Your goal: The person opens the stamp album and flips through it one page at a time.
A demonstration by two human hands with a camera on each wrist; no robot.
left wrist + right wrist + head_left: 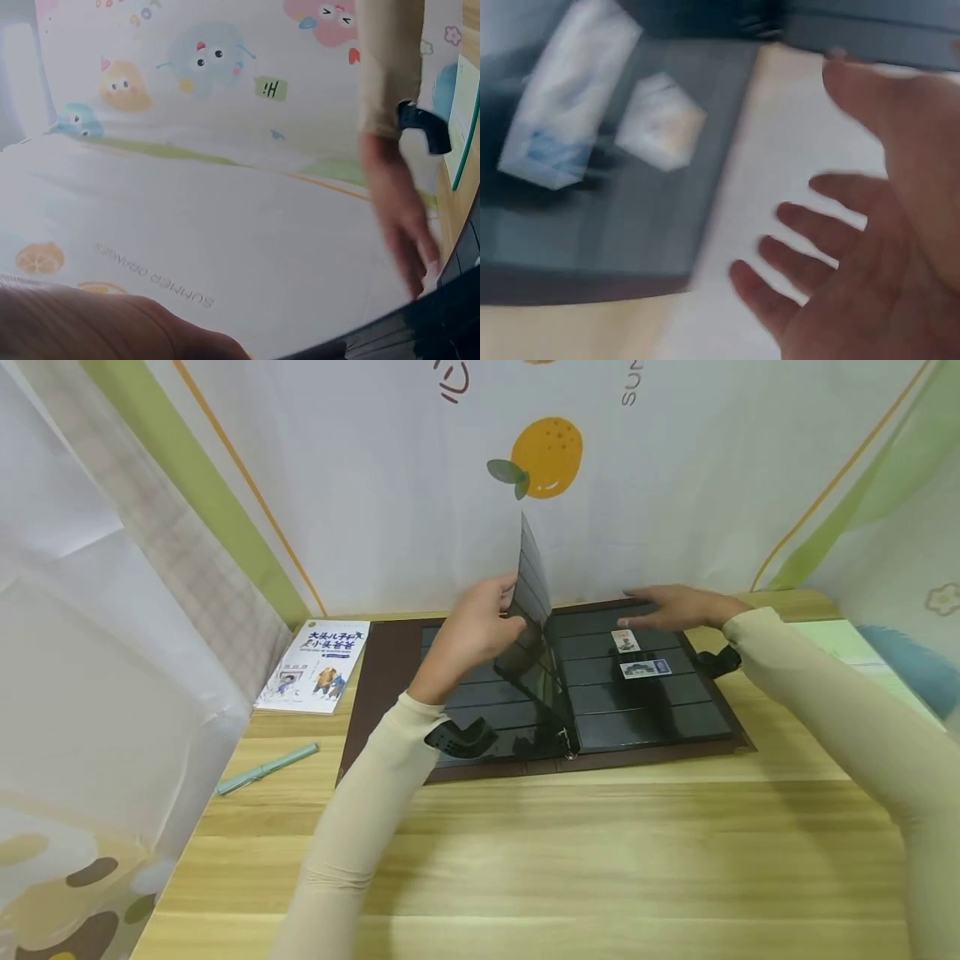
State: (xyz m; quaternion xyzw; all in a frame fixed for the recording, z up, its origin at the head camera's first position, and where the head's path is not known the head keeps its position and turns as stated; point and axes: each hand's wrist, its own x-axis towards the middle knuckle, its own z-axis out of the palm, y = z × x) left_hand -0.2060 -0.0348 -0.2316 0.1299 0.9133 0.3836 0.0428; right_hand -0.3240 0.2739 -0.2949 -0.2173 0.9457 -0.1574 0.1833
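Observation:
A brown stamp album (386,668) lies spread out on the wooden table, its black pages lined with strip pockets. My left hand (478,625) grips one album page (532,572), which stands nearly upright over the binder rings. On the right-hand page sit two stamps, a small upright one (625,641) and a longer one (645,669) below it. Fingers spread, my right hand (678,607) hovers by the top right corner of that page and holds nothing. In the right wrist view both stamps are blurred, beside the open palm (877,292).
Left of the album are a white booklet (313,667) with cartoon figures and a green pen (267,769). A pale green book or sheet (855,647) lies at the right, partly behind the right sleeve. A printed curtain (390,485) hangs along the table's back edge.

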